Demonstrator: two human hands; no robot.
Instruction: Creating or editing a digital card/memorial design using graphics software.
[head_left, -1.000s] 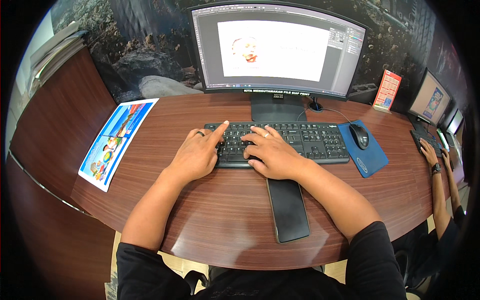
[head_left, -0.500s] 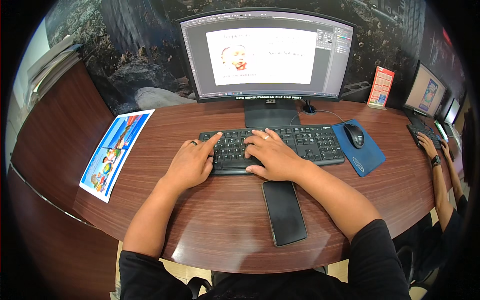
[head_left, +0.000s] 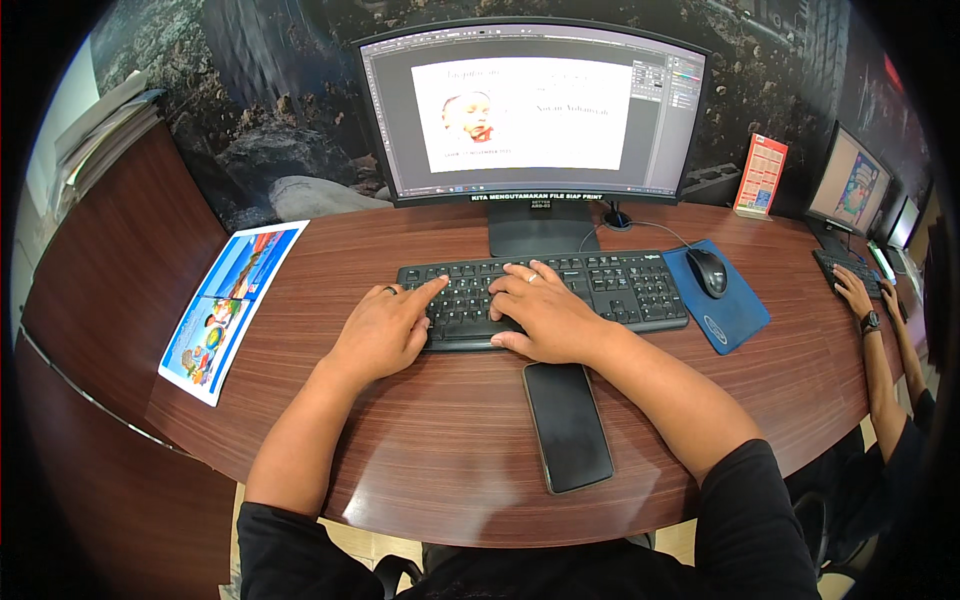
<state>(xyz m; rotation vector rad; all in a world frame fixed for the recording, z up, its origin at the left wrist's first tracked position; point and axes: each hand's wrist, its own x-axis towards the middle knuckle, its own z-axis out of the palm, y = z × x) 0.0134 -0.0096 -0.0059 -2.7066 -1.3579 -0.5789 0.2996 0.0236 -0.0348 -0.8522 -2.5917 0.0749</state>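
Here the left hand (head_left: 382, 330) lies on the left end of the black keyboard (head_left: 545, 297), its fingers loosely spread and the index finger stretched out onto a key; a ring shows on one finger, and the hand grips nothing. The right hand (head_left: 545, 315) rests flat over the middle of the same keyboard, fingers slightly apart and curled over the keys, also with a ring, so the keys beneath both hands are hidden. The keyboard sits on the wooden desk (head_left: 430, 440), directly in front of the stand of a curved monitor (head_left: 535, 110), whose screen shows an editing program with a pale page too small to read. Just below the right hand a dark smartphone (head_left: 568, 425) lies flat with its screen blank. To the right of the keyboard a black mouse (head_left: 708, 272) sits on a blue mouse pad (head_left: 725, 310). Well to the left a colourful printed sheet (head_left: 230, 300) lies at the desk's edge. At the far right another person's hand (head_left: 858, 290) rests on a second keyboard (head_left: 838, 268) that is partly cut off, with more monitors (head_left: 850, 182) bent by the rim.
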